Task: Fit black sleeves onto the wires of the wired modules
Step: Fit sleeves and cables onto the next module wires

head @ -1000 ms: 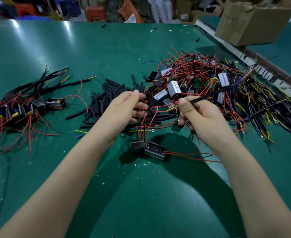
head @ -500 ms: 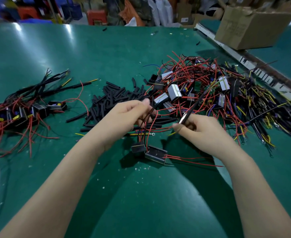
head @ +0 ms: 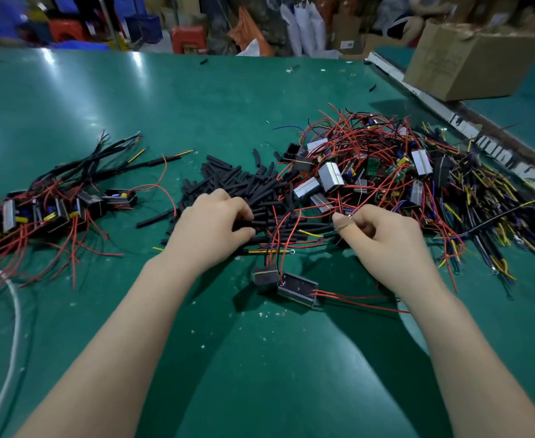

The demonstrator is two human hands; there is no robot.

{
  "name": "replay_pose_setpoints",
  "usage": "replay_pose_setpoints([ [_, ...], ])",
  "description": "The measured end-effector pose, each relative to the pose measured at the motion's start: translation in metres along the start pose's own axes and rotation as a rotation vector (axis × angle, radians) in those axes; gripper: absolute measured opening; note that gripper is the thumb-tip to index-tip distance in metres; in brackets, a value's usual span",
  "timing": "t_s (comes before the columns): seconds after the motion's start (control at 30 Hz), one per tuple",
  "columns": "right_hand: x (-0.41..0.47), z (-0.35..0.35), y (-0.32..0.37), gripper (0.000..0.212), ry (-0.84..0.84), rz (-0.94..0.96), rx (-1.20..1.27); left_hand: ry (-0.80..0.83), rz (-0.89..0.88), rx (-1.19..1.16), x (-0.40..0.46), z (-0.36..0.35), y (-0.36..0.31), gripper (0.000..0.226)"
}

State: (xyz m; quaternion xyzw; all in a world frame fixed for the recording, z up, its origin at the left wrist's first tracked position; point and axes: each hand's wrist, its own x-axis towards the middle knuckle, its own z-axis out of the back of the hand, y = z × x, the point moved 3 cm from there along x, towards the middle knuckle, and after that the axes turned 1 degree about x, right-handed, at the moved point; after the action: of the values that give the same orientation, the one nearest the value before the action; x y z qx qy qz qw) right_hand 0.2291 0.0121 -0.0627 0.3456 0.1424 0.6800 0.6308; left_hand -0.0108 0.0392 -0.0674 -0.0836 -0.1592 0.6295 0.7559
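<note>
While hands [head: 209, 229] [head: 383, 238] work, bare table [head: 259, 374] spreads toward its near edge.

Two bare forearms, no sleeves, with bare hands: left hand [head: 210, 227], right hand [head: 383, 238].

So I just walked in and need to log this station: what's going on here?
A person is fitting black sleeves onto module wires at a green table. The left hand reaches into the pile of loose black sleeves, fingers curled on them. The right hand pinches the wire ends of the module being worked on, which lies between the arms. Finished, sleeved modules sit at the left; a tangle of unsleeved modules waits at the right.
</note>
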Motion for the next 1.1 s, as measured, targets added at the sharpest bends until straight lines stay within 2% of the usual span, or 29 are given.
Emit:
replay_pose_setpoints([
  [0.1,-0.002,-0.003,0.006,0.042,0.009,0.043,0.027,-0.192,0.036,0.009,-0.001,0.000,-0.004,0.026],
  [0.23,-0.004,-0.007,0.010,0.040,0.054,0.074,0.013,-0.150,0.154,0.123,0.000,-0.004,0.003,0.033],
  [0.33,-0.006,-0.009,0.013,0.040,0.066,0.105,0.005,-0.199,0.141,0.096,0.001,-0.002,0.005,0.025],
  [0.47,-0.007,-0.009,0.016,0.036,0.034,0.123,0.033,-0.348,0.131,-0.056,-0.001,0.007,-0.003,0.017],
  [0.57,-0.007,-0.007,0.017,0.023,0.031,0.105,0.122,-0.437,0.150,-0.459,-0.004,0.018,-0.010,0.016],
  [0.67,-0.006,-0.006,0.021,0.003,0.037,0.041,0.426,-0.301,0.137,-0.933,-0.006,0.020,-0.026,0.024],
  [0.73,-0.007,-0.006,0.027,0.019,0.051,0.024,0.660,-0.168,0.070,-1.074,-0.009,0.018,-0.040,0.025],
  [0.8,-0.008,-0.006,0.032,0.031,0.064,0.012,0.838,-0.090,-0.012,-1.079,-0.013,0.015,-0.051,0.026],
  [0.87,-0.009,-0.006,0.034,0.034,0.067,-0.023,0.929,-0.037,-0.058,-1.051,-0.016,0.012,-0.056,0.026],
  [1.1,-0.009,-0.008,0.037,0.015,0.105,-0.226,1.175,0.041,-0.173,-1.033,-0.020,0.009,-0.066,0.024],
])
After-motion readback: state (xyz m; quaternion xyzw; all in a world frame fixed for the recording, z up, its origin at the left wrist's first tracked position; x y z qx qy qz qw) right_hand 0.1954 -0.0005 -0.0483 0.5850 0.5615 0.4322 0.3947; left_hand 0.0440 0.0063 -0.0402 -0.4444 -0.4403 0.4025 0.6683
